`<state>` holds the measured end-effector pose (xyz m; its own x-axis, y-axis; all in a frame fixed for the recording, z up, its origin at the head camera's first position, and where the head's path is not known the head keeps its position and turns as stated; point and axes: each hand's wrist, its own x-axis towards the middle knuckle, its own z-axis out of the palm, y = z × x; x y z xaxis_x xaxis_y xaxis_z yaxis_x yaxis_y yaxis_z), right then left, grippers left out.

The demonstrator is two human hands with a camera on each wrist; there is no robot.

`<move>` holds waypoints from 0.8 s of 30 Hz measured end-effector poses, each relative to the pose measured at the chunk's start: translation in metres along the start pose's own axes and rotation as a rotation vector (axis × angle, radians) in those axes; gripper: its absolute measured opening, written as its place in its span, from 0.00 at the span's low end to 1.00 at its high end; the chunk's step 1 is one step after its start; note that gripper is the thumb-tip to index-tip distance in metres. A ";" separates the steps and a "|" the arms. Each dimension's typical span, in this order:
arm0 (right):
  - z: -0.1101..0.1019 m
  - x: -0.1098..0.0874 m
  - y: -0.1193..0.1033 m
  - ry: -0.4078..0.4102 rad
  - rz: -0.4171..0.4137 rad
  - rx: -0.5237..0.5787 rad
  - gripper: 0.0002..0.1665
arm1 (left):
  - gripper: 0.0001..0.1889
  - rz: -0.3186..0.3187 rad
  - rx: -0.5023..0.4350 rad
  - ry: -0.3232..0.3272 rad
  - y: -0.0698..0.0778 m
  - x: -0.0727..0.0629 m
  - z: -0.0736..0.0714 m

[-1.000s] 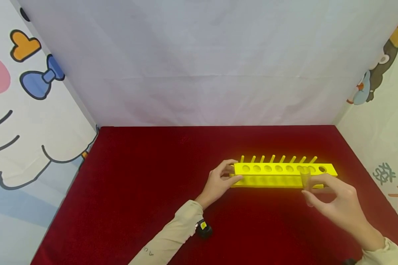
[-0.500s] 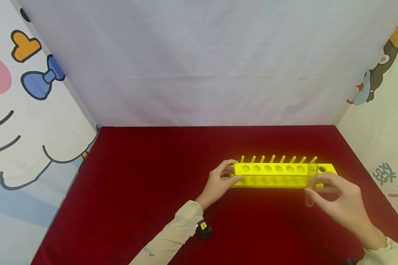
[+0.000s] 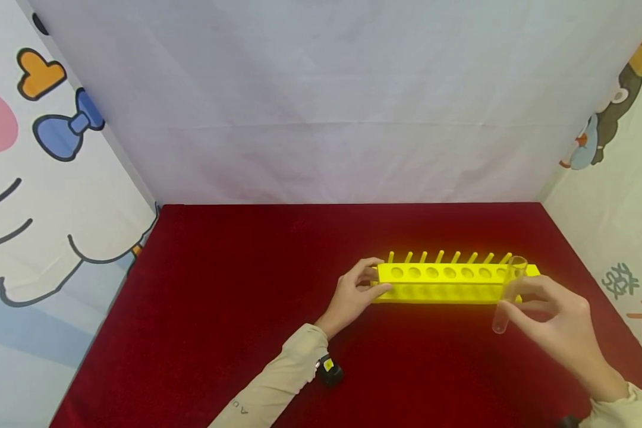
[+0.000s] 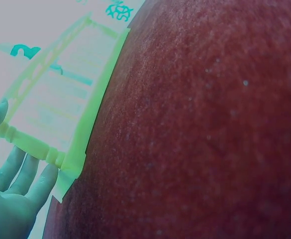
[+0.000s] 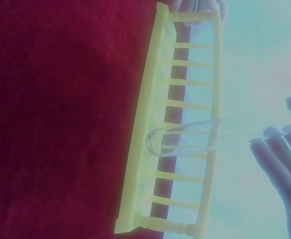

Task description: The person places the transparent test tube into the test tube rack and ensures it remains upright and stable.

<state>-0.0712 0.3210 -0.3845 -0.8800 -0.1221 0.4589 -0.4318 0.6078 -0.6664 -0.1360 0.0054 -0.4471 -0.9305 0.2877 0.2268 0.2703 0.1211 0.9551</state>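
A yellow test tube rack [image 3: 433, 292] stands on the red-covered table, a row of round holes along its top and slanted pegs behind. My left hand [image 3: 352, 297] grips the rack's left end; in the left wrist view its fingers lie by the turned end post [image 4: 33, 145]. Between thumb and fingertips my right hand [image 3: 559, 315] pinches a clear glass test tube [image 3: 510, 284] in front of the rack's right end. The tube tilts, its mouth up and to the right. In the right wrist view the tube's rounded bottom [image 5: 154, 143] overlaps the rack's side.
Dark red cloth [image 3: 257, 285] covers the table. A pale curtain [image 3: 321, 119] hangs behind the back edge, with cartoon-printed sheets [image 3: 32, 196] at the sides. A black band with a yellow mark [image 3: 329, 368] sits at the left wrist.
The right hand has shifted slightly right with the test tube. The tube's mouth has swung up and rightward, from leaning left to leaning right. Left hand and rack have stayed put.
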 end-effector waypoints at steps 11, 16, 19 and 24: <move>-0.004 0.000 0.002 -0.002 0.086 -0.001 0.22 | 0.23 0.006 -0.014 -0.006 0.000 0.000 0.000; -0.005 0.000 0.003 0.028 0.078 0.019 0.21 | 0.23 0.005 -0.022 -0.006 0.000 0.000 0.000; -0.006 0.001 0.003 0.044 0.061 0.032 0.22 | 0.23 0.005 -0.018 -0.004 0.001 0.001 0.000; -0.007 0.002 0.003 0.057 0.069 0.021 0.22 | 0.23 0.003 -0.011 0.005 0.000 0.001 0.001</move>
<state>-0.0727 0.3281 -0.3815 -0.8955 -0.0351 0.4437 -0.3751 0.5964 -0.7097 -0.1363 0.0064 -0.4467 -0.9307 0.2837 0.2310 0.2707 0.1093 0.9564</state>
